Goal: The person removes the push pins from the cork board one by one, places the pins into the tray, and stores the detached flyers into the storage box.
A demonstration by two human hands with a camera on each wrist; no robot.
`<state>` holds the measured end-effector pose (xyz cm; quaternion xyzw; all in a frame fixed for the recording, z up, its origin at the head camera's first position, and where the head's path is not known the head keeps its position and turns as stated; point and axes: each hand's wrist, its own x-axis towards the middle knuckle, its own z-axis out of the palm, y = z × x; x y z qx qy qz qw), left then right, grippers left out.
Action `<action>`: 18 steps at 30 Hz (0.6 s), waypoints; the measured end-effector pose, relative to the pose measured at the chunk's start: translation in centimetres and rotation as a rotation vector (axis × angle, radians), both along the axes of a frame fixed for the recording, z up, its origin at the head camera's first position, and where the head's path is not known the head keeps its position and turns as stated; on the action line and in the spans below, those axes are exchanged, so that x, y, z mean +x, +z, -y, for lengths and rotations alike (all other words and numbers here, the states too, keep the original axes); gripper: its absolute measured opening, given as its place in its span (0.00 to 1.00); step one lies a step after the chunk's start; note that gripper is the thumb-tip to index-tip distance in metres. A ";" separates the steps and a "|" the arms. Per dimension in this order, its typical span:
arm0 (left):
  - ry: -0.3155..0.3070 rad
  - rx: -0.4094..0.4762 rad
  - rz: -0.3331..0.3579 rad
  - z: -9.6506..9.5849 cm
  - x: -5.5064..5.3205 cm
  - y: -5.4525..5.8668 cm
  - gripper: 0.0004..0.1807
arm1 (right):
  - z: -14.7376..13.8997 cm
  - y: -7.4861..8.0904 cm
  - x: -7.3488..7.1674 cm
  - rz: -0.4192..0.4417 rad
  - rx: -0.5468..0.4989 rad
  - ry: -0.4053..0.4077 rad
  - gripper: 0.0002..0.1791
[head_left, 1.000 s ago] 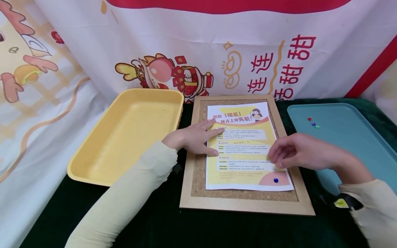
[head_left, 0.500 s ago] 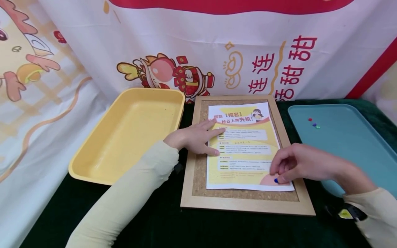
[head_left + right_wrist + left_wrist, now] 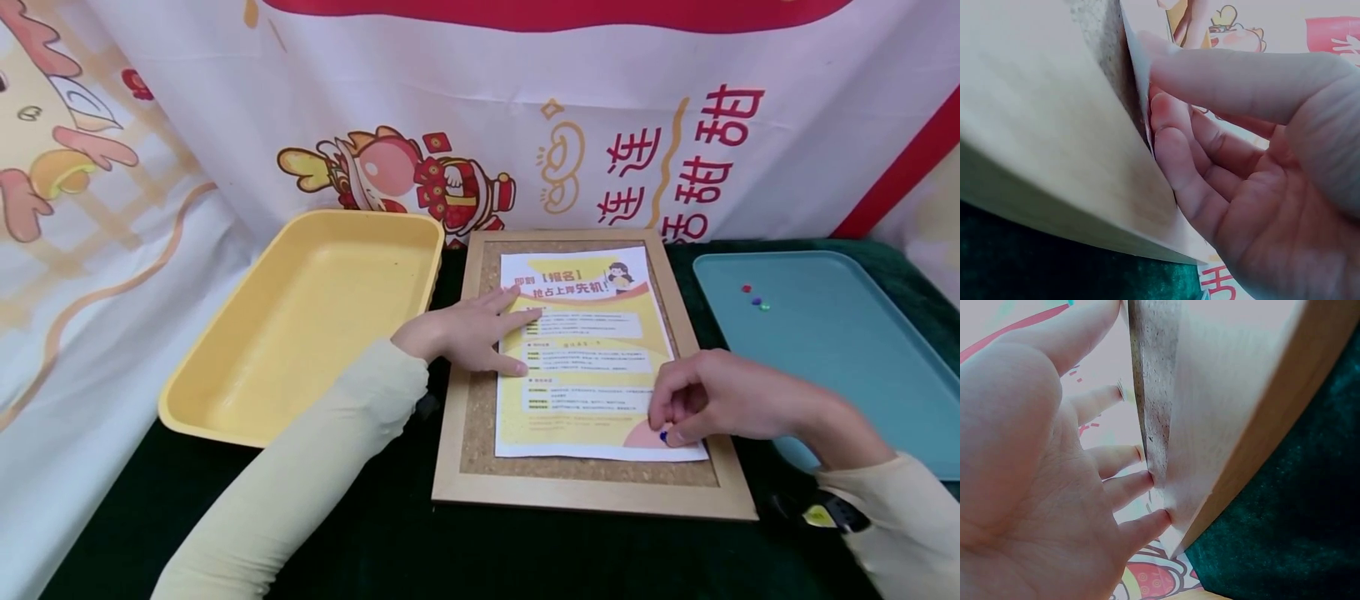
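A printed yellow-and-white flyer lies on a cork board with a light wooden frame. My left hand rests flat with spread fingers across the flyer's left edge; the left wrist view shows the fingers extended along the board. At the flyer's lower right corner, my right hand pinches a small blue pushpin between thumb and index finger. In the right wrist view, the thumb and curled fingers meet the flyer's side edge, and the pushpin is hidden.
A yellow plastic tray stands left of the board. On the right, a teal tray holds a red pushpin, a blue one and a green one. Dark green cloth covers the table, and a printed white curtain hangs behind.
My right hand has moved down along the flyer's right side to the blue pushpin at the lower corner, where its thumb and index finger have closed. My left hand has stayed in place.
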<state>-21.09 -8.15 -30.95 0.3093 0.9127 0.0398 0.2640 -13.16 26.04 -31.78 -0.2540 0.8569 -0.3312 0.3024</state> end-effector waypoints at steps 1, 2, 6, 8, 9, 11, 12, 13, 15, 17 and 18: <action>0.000 0.000 0.001 0.0 0.0 0.0 0.49 | 0.0 0.0 0.0 -0.006 0.007 0.004 0.05; 0.001 0.000 0.002 0.0 0.0 0.0 0.49 | 0.1 0.1 0.1 -0.011 0.016 0.007 0.04; -0.001 0.005 0.001 -0.1 -0.1 0.1 0.49 | 0.3 0.0 0.1 -0.017 0.048 0.013 0.03; -0.003 0.006 -0.001 -0.1 -0.1 0.0 0.49 | 0.3 -0.1 0.2 -0.009 0.056 0.014 0.03; -0.003 0.006 -0.002 -0.1 -0.1 0.0 0.49 | 0.4 -0.1 0.2 -0.006 0.058 0.014 0.03; 0.000 0.004 -0.002 -0.1 -0.1 -0.1 0.49 | 0.4 -0.2 0.2 0.002 0.062 0.016 0.03; 0.001 0.002 -0.001 -0.1 -0.1 -0.1 0.49 | 0.5 -0.2 0.2 0.004 0.063 0.017 0.04; 0.004 0.003 0.001 -0.1 -0.1 -0.1 0.49 | 0.5 -0.2 0.2 0.005 0.064 0.019 0.04; 0.006 0.004 0.002 0.0 -0.1 -0.1 0.49 | 0.6 -0.2 0.2 0.004 0.067 0.023 0.04; 0.005 0.003 0.001 0.0 -0.1 -0.1 0.49 | 0.6 -0.1 0.2 0.003 0.071 0.025 0.04; 0.003 0.002 0.000 0.0 -0.1 0.0 0.49 | 0.7 -0.1 0.2 0.002 0.072 0.025 0.04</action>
